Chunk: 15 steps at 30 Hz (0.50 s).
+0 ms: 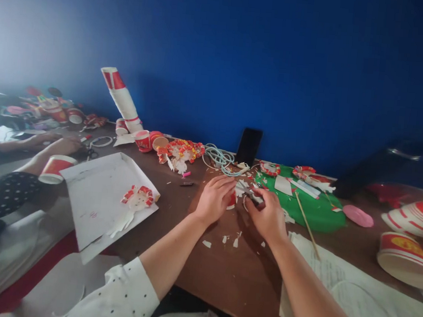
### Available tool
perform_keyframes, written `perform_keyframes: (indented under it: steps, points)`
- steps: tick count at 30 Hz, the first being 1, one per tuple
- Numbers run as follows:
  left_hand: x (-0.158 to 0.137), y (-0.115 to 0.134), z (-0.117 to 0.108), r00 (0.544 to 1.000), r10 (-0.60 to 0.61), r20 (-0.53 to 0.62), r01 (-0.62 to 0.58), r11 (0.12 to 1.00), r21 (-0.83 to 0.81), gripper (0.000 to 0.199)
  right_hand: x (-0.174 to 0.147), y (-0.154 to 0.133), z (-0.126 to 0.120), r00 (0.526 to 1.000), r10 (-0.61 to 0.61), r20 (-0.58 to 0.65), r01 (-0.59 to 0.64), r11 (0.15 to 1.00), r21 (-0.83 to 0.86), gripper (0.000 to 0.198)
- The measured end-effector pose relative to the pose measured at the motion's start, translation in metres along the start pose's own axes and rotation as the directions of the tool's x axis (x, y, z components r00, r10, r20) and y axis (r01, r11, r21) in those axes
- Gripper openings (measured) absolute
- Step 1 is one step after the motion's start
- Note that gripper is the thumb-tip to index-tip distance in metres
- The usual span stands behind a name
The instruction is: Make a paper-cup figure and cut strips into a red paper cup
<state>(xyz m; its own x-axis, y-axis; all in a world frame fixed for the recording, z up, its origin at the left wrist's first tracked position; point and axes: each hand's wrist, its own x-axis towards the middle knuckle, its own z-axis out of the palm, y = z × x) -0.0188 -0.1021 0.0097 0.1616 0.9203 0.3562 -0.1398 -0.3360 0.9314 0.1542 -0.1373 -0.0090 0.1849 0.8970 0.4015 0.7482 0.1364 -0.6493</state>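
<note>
My left hand (pixel 214 199) is closed over a small red and white paper cup piece (pixel 232 201), mostly hidden under its fingers. My right hand (pixel 269 214) is closed around a pair of scissors (pixel 246 189); the grey blades point left toward the cup piece, and the fingers cover most of the handles. White paper scraps (pixel 236 241) are scattered on the brown table (pixel 216 277) in front of the hands. Just past the right hand lies a green sheet (pixel 317 214) with cut pieces and a thin stick (pixel 306 223) on it.
A dark phone (pixel 248 147) leans on the blue wall beside a coiled pale cable (pixel 221 158). Stacked paper cups (pixel 122 99) tilt against the wall. White paper (pixel 101 193) bears a cut cup figure. A co-worker's arm (pixel 37 158) is at left; cups (pixel 406 259) stand right.
</note>
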Motion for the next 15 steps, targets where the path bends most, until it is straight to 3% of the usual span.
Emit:
perform_keyframes:
  steps: [3,8,11,15]
  points:
    - [-0.001,-0.001,0.0,0.999,-0.049,-0.011,0.048,0.997,-0.064,0.026,-0.006,-0.008,0.002,0.994,-0.079,0.076,0.086,0.992,-0.093,0.021]
    - [-0.001,-0.005,0.001,1.0,0.001,0.029,0.0,1.0,-0.026,0.026,-0.014,-0.008,0.016,0.97,-0.027,0.241,0.072,0.981,-0.18,0.025]
    - [-0.001,-0.008,0.001,0.996,0.061,0.06,-0.063,0.997,0.032,0.027,-0.014,-0.006,0.02,0.959,-0.001,0.283,0.034,0.993,-0.111,0.026]
    - [-0.001,-0.01,0.001,0.998,0.053,0.042,-0.054,0.998,0.029,0.023,-0.013,-0.005,0.024,0.947,0.044,0.319,-0.062,0.997,0.049,0.026]
